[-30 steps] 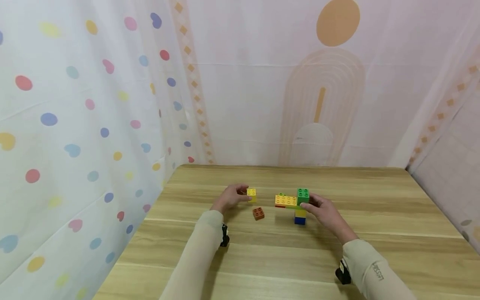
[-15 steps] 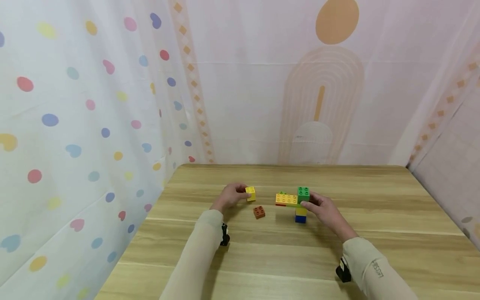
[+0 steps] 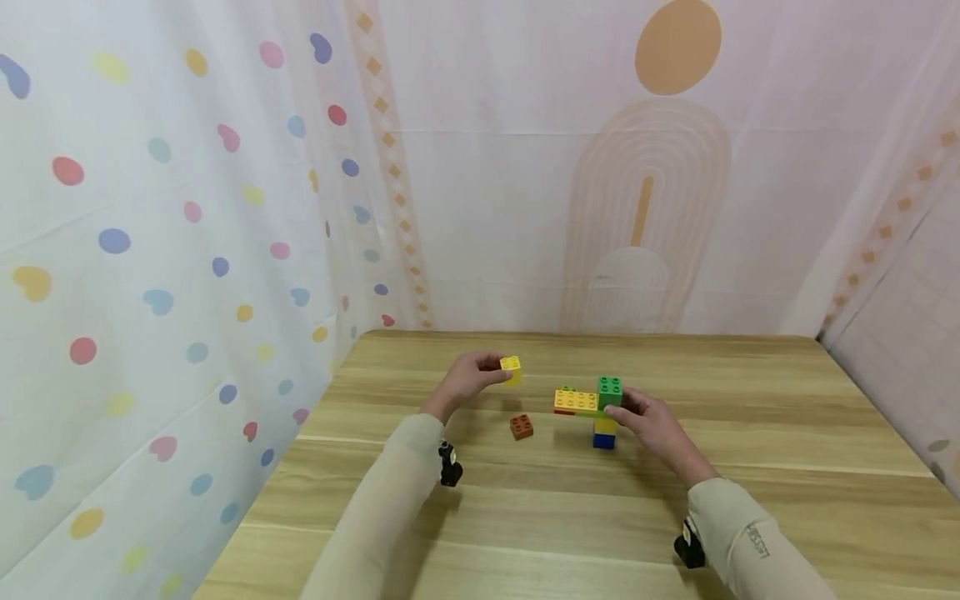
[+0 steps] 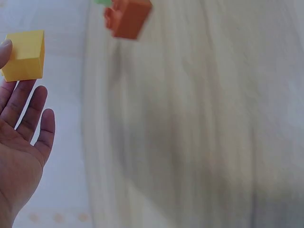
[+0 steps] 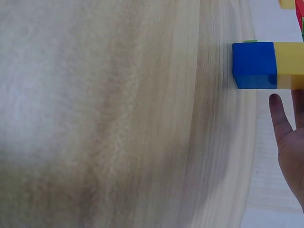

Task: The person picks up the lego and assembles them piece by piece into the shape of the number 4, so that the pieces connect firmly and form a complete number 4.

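Between thumb and fingers, my left hand (image 3: 471, 375) pinches a yellow toy brick (image 3: 511, 371), raised above the table. The left wrist view shows that yellow brick (image 4: 24, 56) with the thumb on one face and fingers beneath. My right hand (image 3: 651, 423) grips a built brick structure at its green top brick (image 3: 610, 393). A long yellow brick (image 3: 576, 402) juts left from it, with red and light green underneath. Below are a yellow brick (image 3: 604, 427) and a blue brick (image 5: 254, 65) at the bottom. The fingers behind the structure are partly hidden.
A loose reddish-brown brick (image 3: 521, 427) lies on the wooden table (image 3: 525, 533) between the hands. A small green piece (image 3: 568, 389) shows behind the long yellow brick. Patterned curtains (image 3: 487, 208) hang behind and left of the table.
My left hand has lifted the yellow brick and carried it slightly right and away from me. The right hand and the structure stay almost in place.
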A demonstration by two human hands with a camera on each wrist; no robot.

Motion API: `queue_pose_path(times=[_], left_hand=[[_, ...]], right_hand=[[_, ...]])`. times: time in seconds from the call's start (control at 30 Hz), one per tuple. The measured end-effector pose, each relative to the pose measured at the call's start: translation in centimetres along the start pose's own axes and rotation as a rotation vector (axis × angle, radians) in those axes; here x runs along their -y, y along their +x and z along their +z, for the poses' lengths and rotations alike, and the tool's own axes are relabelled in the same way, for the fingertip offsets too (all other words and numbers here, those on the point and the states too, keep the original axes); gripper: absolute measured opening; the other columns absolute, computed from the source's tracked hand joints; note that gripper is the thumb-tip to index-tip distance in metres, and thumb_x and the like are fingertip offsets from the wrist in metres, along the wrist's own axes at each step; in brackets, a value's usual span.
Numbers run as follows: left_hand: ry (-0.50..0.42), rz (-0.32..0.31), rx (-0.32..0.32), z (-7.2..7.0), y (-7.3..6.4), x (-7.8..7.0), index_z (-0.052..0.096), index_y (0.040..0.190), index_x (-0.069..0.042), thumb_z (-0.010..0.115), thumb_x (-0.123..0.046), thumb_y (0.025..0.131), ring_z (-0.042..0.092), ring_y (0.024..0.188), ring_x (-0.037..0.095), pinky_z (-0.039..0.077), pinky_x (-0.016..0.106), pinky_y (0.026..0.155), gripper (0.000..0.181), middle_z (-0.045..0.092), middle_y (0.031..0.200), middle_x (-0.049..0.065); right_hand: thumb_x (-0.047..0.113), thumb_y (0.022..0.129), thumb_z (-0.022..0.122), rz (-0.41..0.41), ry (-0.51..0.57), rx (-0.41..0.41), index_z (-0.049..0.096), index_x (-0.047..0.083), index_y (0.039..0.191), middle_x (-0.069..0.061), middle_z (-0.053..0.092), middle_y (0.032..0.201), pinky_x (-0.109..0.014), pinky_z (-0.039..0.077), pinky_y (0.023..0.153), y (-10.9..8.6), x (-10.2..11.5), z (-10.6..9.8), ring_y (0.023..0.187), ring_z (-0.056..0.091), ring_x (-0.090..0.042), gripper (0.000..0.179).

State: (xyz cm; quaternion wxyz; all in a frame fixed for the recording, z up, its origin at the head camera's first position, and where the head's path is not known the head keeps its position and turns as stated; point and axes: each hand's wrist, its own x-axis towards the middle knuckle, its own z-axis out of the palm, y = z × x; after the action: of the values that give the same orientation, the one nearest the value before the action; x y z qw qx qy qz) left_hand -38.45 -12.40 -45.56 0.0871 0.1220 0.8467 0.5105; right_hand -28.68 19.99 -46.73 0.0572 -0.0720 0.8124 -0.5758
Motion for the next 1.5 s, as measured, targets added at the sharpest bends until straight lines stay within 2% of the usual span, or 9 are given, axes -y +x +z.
queue_pose_path(times=[0.2,0.5,0.63,0.8,0.93,1.13,1.3,1.5], left_hand=[[-0.01,0.056,0.05,0.6,-0.2,-2.2,0.068,0.122,-0.01,0.075,-0.03,0.09,0.062,0.103,0.021,0.047,0.051,0.095,0.038,0.068,0.11,0.004],[0.036,0.123,0.137,2.1,-0.8,-5.1,0.069,0.121,-0.014,0.075,-0.037,0.089,0.062,0.103,0.02,0.048,0.052,0.093,0.039,0.066,0.112,0.001],[0.061,0.145,0.175,2.8,-0.9,-6.0,0.069,0.121,-0.014,0.075,-0.036,0.089,0.062,0.1,0.018,0.05,0.047,0.091,0.039,0.066,0.111,0.0],[0.076,0.133,0.191,3.5,-0.9,-6.3,0.069,0.121,-0.016,0.075,-0.036,0.089,0.061,0.099,0.016,0.051,0.038,0.087,0.038,0.066,0.11,-0.003],[0.081,0.141,0.195,3.9,-0.9,-6.4,0.069,0.122,-0.015,0.075,-0.034,0.09,0.061,0.099,0.016,0.051,0.035,0.085,0.038,0.066,0.109,-0.004],[0.06,0.182,0.207,4.5,-0.9,-6.2,0.071,0.118,-0.012,0.076,-0.027,0.09,0.062,0.096,0.016,0.053,0.037,0.084,0.032,0.067,0.105,-0.001],[0.057,0.171,0.215,4.6,-1.1,-6.0,0.071,0.116,-0.013,0.076,-0.029,0.089,0.063,0.095,0.017,0.053,0.039,0.084,0.032,0.067,0.105,0.0],[0.093,0.166,0.199,4.6,-1.3,-6.2,0.069,0.123,-0.012,0.077,-0.03,0.088,0.063,0.093,0.016,0.054,0.036,0.082,0.04,0.066,0.105,-0.002]], right_hand=[[0.028,0.1,0.062,-0.01,0.016,0.001,0.046,-0.002,0.145,-0.018,0.061,0.127,-0.045,0.048,0.097,0.1,-0.1,0.0,0.112,0.058,-0.023,0.057],[0.035,0.099,0.061,0.007,0.004,0.0,0.046,0.0,0.146,-0.017,0.061,0.128,-0.041,0.047,0.098,0.5,-0.4,0.1,0.114,0.058,-0.023,0.06],[0.035,0.099,0.062,0.008,0.006,-0.004,0.047,0.0,0.145,-0.017,0.061,0.128,-0.039,0.048,0.097,0.6,-0.5,0.1,0.114,0.058,-0.023,0.06],[0.03,0.1,0.062,-0.009,0.017,-0.003,0.046,-0.002,0.145,-0.018,0.061,0.128,-0.042,0.048,0.097,0.6,-0.4,0.2,0.113,0.058,-0.023,0.058],[0.031,0.1,0.062,-0.007,0.019,-0.005,0.046,-0.001,0.145,-0.016,0.061,0.127,-0.039,0.048,0.096,0.5,-0.4,0.3,0.112,0.058,-0.022,0.058],[0.036,0.098,0.063,0.011,0.019,-0.004,0.047,0.002,0.146,-0.015,0.061,0.128,-0.042,0.047,0.099,0.7,-0.5,0.3,0.115,0.057,-0.025,0.06],[0.037,0.098,0.063,0.01,0.028,-0.003,0.047,0.002,0.146,-0.015,0.061,0.128,-0.045,0.046,0.1,0.6,-0.5,0.5,0.115,0.057,-0.024,0.061],[0.033,0.099,0.062,-0.022,0.033,-0.005,0.048,0.0,0.145,-0.016,0.062,0.127,-0.046,0.047,0.099,0.6,-0.3,0.5,0.114,0.058,-0.025,0.058]])
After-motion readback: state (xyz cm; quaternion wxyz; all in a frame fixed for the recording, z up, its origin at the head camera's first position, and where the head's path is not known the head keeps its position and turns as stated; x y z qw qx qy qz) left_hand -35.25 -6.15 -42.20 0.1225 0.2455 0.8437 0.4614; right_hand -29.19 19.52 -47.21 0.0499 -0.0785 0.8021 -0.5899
